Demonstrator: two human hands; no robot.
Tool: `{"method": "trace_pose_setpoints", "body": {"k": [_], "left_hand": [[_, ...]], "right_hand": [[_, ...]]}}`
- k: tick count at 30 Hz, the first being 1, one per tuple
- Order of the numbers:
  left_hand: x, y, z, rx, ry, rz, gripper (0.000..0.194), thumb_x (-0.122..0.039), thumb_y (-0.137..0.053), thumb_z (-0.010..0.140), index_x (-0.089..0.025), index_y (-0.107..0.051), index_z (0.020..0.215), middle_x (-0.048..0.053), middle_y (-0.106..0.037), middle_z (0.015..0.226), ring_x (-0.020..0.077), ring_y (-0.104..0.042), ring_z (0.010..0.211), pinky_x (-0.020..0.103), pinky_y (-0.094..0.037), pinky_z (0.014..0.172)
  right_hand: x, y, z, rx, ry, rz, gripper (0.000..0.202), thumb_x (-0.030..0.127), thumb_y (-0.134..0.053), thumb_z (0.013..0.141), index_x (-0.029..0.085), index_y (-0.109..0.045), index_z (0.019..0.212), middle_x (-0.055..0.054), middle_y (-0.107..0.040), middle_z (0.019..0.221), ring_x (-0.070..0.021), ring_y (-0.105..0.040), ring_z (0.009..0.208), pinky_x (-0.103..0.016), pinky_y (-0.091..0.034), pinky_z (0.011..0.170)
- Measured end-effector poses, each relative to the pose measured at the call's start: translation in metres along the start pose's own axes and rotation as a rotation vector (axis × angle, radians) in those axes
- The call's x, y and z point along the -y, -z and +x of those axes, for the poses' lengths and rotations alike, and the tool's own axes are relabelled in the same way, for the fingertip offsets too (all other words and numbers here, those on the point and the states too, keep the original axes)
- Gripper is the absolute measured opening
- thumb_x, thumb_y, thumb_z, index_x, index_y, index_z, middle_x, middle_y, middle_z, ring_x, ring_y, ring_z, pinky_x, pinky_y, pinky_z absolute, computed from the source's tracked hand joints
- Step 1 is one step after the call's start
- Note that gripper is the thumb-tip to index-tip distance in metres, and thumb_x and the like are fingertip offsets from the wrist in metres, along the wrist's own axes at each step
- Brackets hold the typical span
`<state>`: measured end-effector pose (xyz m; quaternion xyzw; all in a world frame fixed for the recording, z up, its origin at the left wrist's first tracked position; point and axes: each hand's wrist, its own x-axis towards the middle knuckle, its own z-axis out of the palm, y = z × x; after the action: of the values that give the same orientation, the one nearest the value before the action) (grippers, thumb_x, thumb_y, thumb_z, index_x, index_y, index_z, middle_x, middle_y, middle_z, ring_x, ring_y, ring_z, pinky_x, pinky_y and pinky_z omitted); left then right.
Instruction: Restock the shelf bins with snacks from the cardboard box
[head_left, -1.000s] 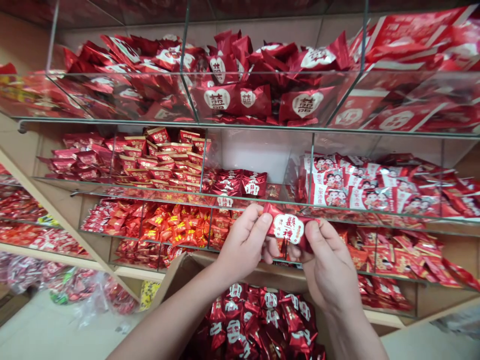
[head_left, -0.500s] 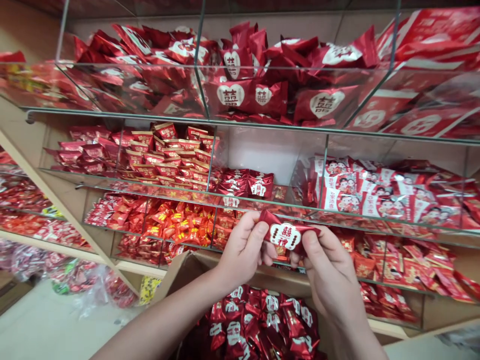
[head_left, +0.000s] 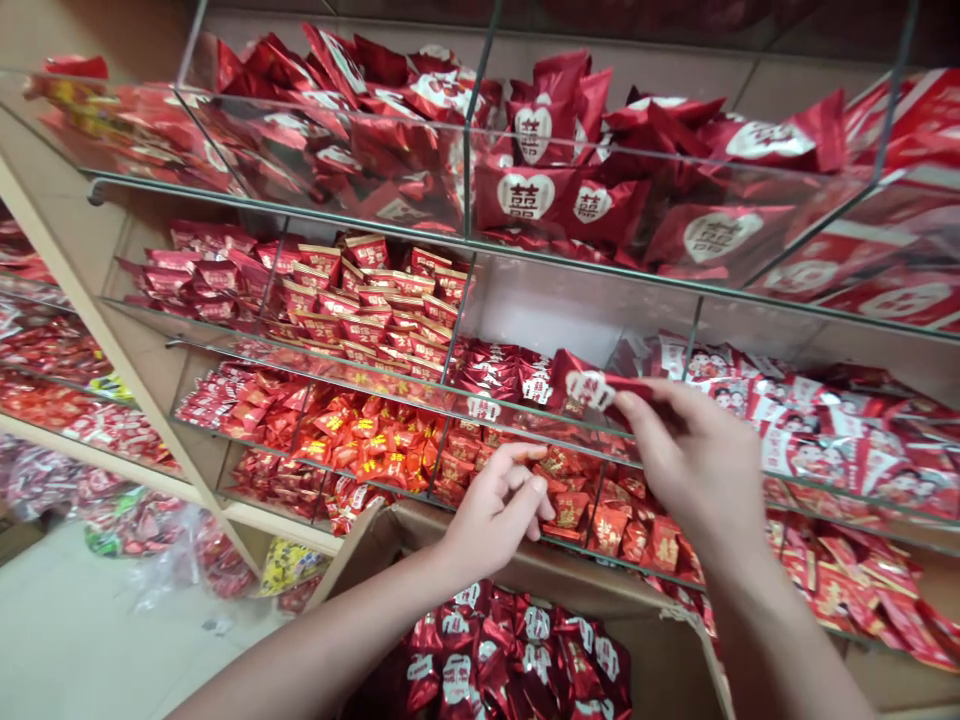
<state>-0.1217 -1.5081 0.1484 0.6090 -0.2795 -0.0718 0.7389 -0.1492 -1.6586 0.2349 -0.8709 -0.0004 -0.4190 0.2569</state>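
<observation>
My right hand (head_left: 694, 460) pinches one end of a dark red foil candy packet (head_left: 591, 385) with a white printed label. It holds the packet at the front of a middle-shelf compartment, where several matching packets (head_left: 491, 372) stand in rows. Lower and to the left, my left hand (head_left: 499, 515) hangs in front of the shelf with its fingers loosely curled and apart, holding nothing. Beneath both hands, a cardboard box (head_left: 671, 655) contains many of the same red packets (head_left: 525, 650).
Clear dividers and front panels edge the shelves. Larger red packets with heart labels (head_left: 525, 195) fill the upper shelf. Gold-edged packets (head_left: 367, 300) lie left of the compartment, white-and-red ones (head_left: 795, 420) right. Orange-red sweets (head_left: 360, 435) fill a lower tray. Plastic bags (head_left: 150, 530) sit on the floor.
My left hand has let go of the packet. My right hand has carried it up to the middle-shelf compartment. The view has shifted and tilted a little.
</observation>
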Motion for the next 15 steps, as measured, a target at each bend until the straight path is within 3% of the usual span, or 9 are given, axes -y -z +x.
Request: {"method": "trace_pose_setpoints", "body": {"k": [2,4,7,11,15], "left_hand": [[0.007,0.0,0.0,0.039,0.042,0.043,0.022,-0.026,-0.044,0.084,-0.017,-0.043,0.104,-0.004,-0.054,0.062,0.0055,-0.048,0.045,0.016,-0.037,0.046],[0.012,0.001,-0.001,0.077,0.085,0.071,0.019,-0.025,-0.042,0.084,-0.016,-0.046,0.1,-0.003,-0.054,0.062,0.0062,-0.048,0.046,0.018,-0.037,0.047],[0.016,0.0,-0.003,0.135,0.131,0.089,0.015,-0.024,-0.041,0.083,-0.015,-0.048,0.093,-0.003,-0.053,0.061,0.0068,-0.048,0.046,0.018,-0.038,0.048],[0.017,-0.001,-0.005,0.184,0.163,0.113,0.015,-0.025,-0.041,0.082,-0.015,-0.05,0.089,-0.002,-0.054,0.06,0.0071,-0.048,0.047,0.019,-0.038,0.048],[0.021,-0.002,-0.007,0.232,0.206,0.144,0.015,-0.023,-0.042,0.081,-0.014,-0.051,0.088,-0.002,-0.054,0.06,0.007,-0.048,0.046,0.018,-0.038,0.047]], "right_hand": [[0.001,-0.011,0.029,0.157,0.004,-0.228,0.02,0.031,-0.048,0.08,0.018,-0.063,0.087,-0.007,-0.066,0.076,-0.0205,-0.059,0.069,-0.031,-0.04,0.063],[0.001,-0.026,0.052,0.396,-0.009,-0.415,0.018,0.027,-0.05,0.077,0.017,-0.062,0.084,-0.009,-0.066,0.075,-0.0237,-0.06,0.072,-0.031,-0.04,0.061],[0.0,-0.045,0.071,0.667,-0.028,-0.55,0.017,0.022,-0.053,0.072,0.015,-0.062,0.085,-0.013,-0.066,0.083,-0.0261,-0.061,0.079,-0.029,-0.04,0.06],[0.0,-0.061,0.082,0.744,-0.062,-0.617,0.028,0.013,-0.055,0.068,0.009,-0.059,0.095,-0.02,-0.063,0.098,-0.0281,-0.059,0.092,-0.03,-0.043,0.065],[-0.001,-0.069,0.086,0.838,-0.151,-0.556,0.04,0.016,-0.061,0.063,0.006,-0.055,0.101,-0.016,-0.066,0.086,-0.0219,-0.063,0.072,-0.026,-0.046,0.055]]}}
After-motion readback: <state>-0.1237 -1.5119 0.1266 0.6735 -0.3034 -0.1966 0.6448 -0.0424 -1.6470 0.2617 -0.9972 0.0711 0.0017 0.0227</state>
